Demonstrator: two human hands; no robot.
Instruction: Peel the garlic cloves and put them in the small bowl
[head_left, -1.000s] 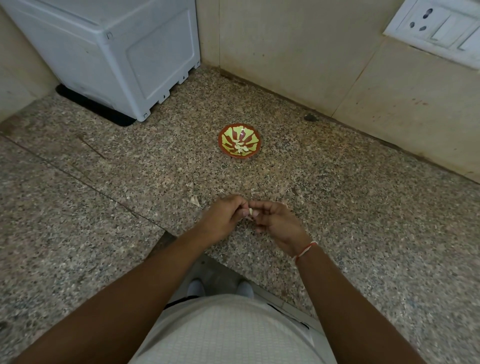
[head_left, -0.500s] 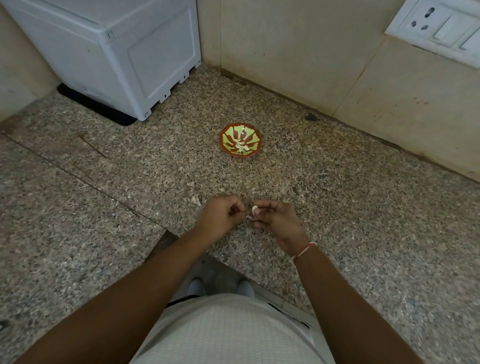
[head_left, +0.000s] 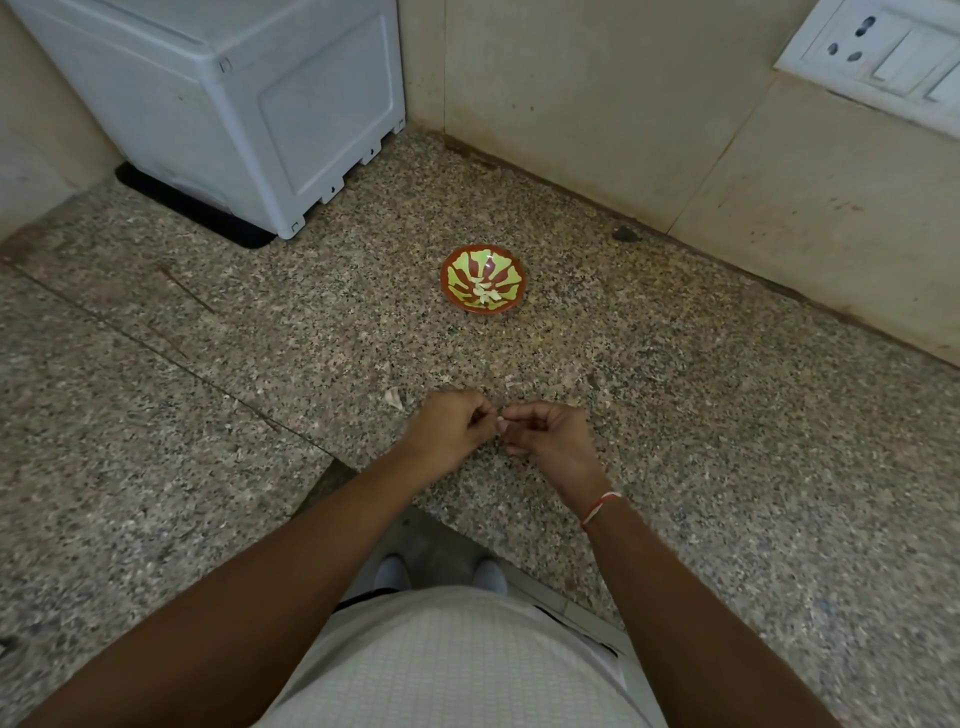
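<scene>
In the head view, your left hand (head_left: 451, 427) and right hand (head_left: 546, 435) meet fingertip to fingertip above the tabletop's (head_left: 727, 415) near edge, both pinching one garlic clove (head_left: 500, 422), too small to tell its long axis. The small bowl (head_left: 485, 279) lies straight ahead toward the back wall, well apart, slightly nearer your right hand, with peeled cloves (head_left: 485, 295) inside.

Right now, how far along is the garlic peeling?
Done: a few pale peeled cloves lie in the small red-and-green patterned bowl. In hand: the left hand and right hand pinch one garlic clove between them. Left: finishing it and dropping it in; no other unpeeled cloves show.
</scene>
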